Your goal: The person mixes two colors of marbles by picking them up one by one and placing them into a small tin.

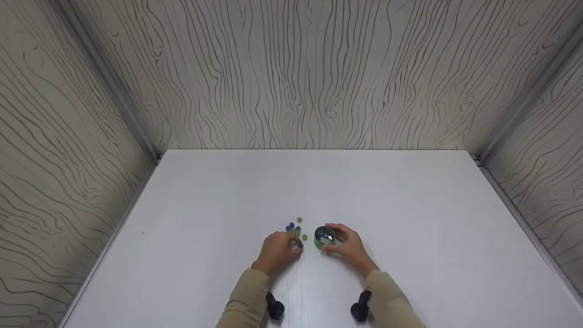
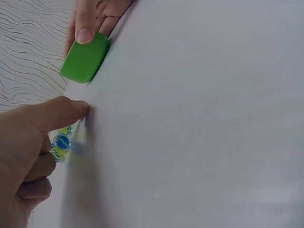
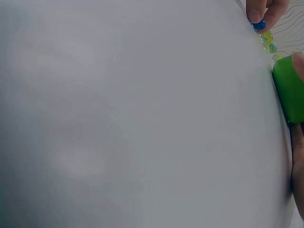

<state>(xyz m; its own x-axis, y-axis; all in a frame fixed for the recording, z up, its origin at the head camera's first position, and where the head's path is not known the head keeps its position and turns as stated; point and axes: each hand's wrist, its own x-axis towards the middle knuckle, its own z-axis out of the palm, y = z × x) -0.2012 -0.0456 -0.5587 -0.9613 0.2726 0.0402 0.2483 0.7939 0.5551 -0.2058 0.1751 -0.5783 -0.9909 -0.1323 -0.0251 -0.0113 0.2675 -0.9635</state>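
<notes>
My left hand (image 1: 274,251) pinches a blue glass marble (image 3: 259,25) between thumb and finger, just over the white table. More marbles, blue and yellow-green, lie loosely grouped by its fingertips; a blue-and-clear marble (image 2: 62,141) shows behind the fingers in the left wrist view. My right hand (image 1: 350,246) grips a small round bowl (image 2: 85,59) from its right side, thumb near and fingers on the far side. Green outside and shiny dark inside, the bowl is upright on the table, to the right of the marbles. Its contents are too small to make out.
A pale marble (image 1: 299,219) lies a little beyond the group, and a yellow-green marble (image 1: 304,237) sits between the group and the bowl. The white table (image 1: 218,196) is bounded by wood-patterned panels (image 1: 291,82) at the back and both sides.
</notes>
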